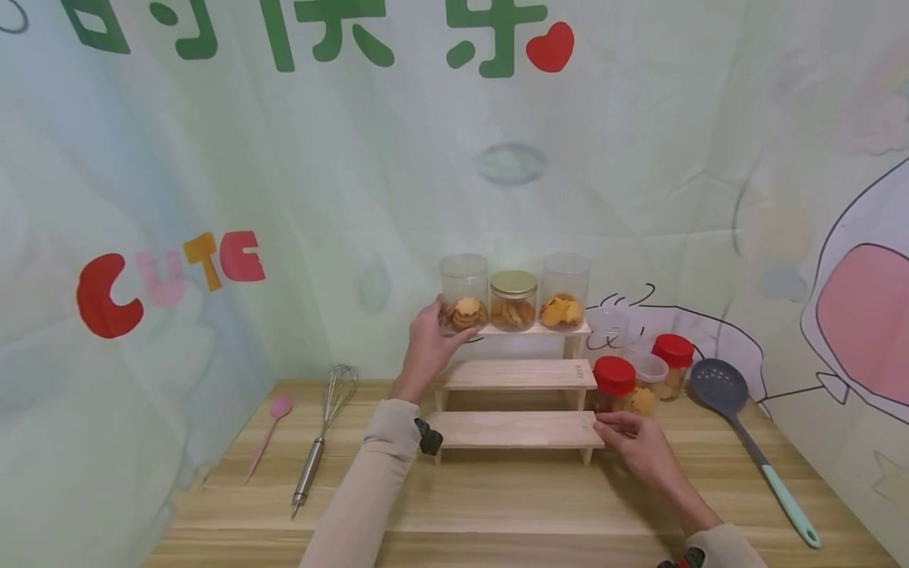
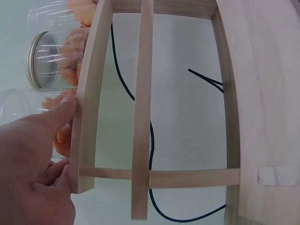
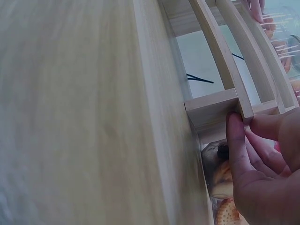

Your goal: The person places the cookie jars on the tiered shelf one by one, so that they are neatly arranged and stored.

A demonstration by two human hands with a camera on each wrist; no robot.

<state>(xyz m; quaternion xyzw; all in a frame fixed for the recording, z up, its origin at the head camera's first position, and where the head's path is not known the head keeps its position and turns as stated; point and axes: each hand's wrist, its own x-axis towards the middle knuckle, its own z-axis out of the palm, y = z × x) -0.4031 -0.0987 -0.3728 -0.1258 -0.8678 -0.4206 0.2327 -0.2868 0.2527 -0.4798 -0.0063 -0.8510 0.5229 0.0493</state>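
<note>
Pale, straight-grained wood fills the pinch of my right hand (image 1: 642, 450): thumb and fingers clasp the near right corner of the lowest tier of the wooden rack (image 1: 514, 428). My left hand (image 1: 433, 343) grips the left end of the top tier, thumb along the front edge, beside the left jar (image 1: 465, 293); I cannot tell whether it also presses that jar.

For a sound hold, I should apply equal, light force at both ends and support the thin boards squarely. Tilting could slide the smooth jars; I judge the upper load top-heavy.

The rack stands on the wood-grained tabletop (image 1: 511, 505), three flat planks stepped on slim legs. Above, the middle jar (image 1: 514, 302) has a gold lid; the right jar (image 1: 565, 292) is clear and cylindrical, with golden biscuits. Farther out lie a wire whisk (image 1: 321, 434) and a dark, perforated skimmer (image 1: 720, 386).
</note>
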